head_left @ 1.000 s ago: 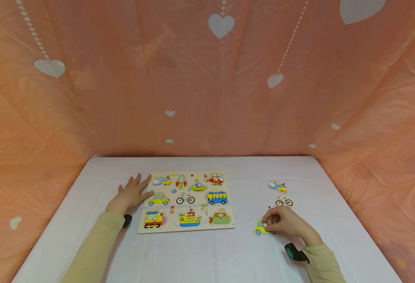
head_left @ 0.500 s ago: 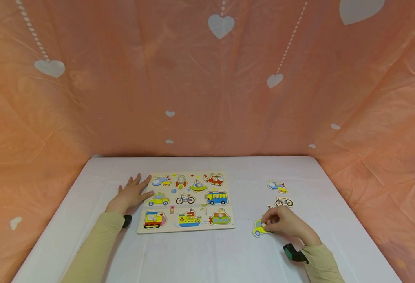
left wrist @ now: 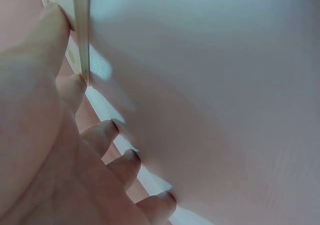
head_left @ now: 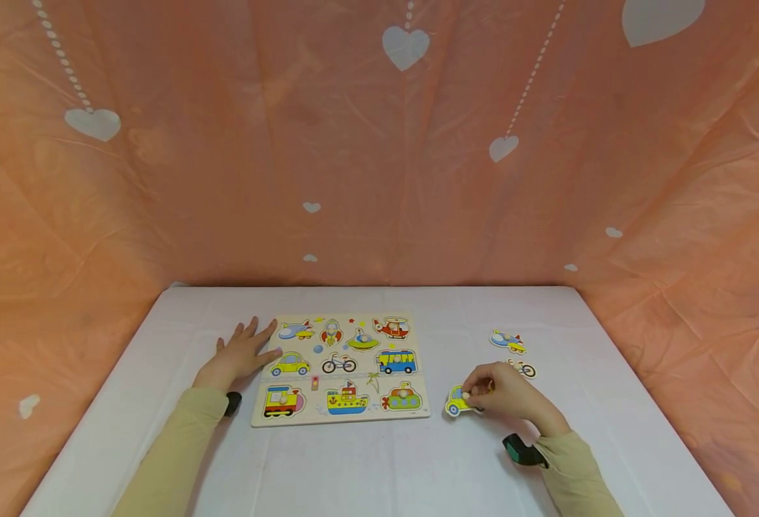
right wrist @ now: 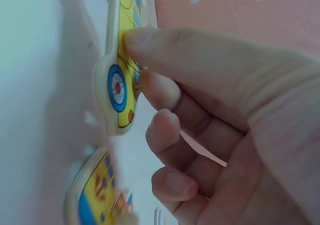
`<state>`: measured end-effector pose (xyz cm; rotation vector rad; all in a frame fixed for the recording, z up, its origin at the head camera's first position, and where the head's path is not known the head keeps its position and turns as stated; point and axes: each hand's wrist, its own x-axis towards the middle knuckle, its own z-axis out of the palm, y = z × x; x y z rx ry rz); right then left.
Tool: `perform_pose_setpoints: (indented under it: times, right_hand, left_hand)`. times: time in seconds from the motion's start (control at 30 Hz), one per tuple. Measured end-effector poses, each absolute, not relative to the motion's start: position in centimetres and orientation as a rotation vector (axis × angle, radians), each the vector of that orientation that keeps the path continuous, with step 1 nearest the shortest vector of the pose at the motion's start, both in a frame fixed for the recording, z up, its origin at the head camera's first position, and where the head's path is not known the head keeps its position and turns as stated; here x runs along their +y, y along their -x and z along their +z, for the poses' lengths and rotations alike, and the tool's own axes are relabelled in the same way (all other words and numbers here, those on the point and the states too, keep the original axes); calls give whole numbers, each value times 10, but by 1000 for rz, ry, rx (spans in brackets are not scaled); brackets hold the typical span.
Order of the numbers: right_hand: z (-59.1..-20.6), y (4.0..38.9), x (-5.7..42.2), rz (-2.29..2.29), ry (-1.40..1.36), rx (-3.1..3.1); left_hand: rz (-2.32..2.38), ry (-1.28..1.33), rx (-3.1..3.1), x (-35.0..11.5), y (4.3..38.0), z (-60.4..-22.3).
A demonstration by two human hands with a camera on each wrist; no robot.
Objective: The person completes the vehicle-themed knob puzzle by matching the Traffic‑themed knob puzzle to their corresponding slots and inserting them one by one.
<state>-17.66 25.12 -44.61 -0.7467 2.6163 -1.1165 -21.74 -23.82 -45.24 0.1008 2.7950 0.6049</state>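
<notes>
My right hand (head_left: 505, 395) pinches a yellow car puzzle piece (head_left: 455, 403) between thumb and index finger. In the right wrist view the car piece (right wrist: 122, 85) is lifted off the white table, and its shadow falls beside it. The wooden vehicle puzzle board (head_left: 337, 420) lies left of that hand. With fingers spread, my left hand (head_left: 235, 359) rests at the board's left edge, thumb and index fingertip on it. The left wrist view shows the board's edge (left wrist: 81, 35) under the thumb; the other fingertips touch the table.
An airplane piece (head_left: 508, 340) and a bicycle piece (head_left: 526, 369) lie at the right. A boat piece (right wrist: 95, 195) shows below the car in the right wrist view; the hand hides it from the head camera. An orange curtain (head_left: 379, 179) hangs behind the table (head_left: 353, 474).
My right hand has moved left and slightly away from me with the car piece, toward the board. The left hand and the board have stayed put.
</notes>
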Motion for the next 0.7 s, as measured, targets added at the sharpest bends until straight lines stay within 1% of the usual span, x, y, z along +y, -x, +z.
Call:
perform_pose_setpoints:
  times: [0.13,0.33,0.7]
  right_hand:
    - [-443,182,242,-1133,764,2614]
    - [-442,191,227,-1137,872,2605]
    - [-437,202,195,-1142,897,2552]
  left_hand:
    - [596,-118,2800,-239,218,-453]
    - [566,-144,2807,-241,219,-453]
    - [562,-133,2790,-240,219,-452]
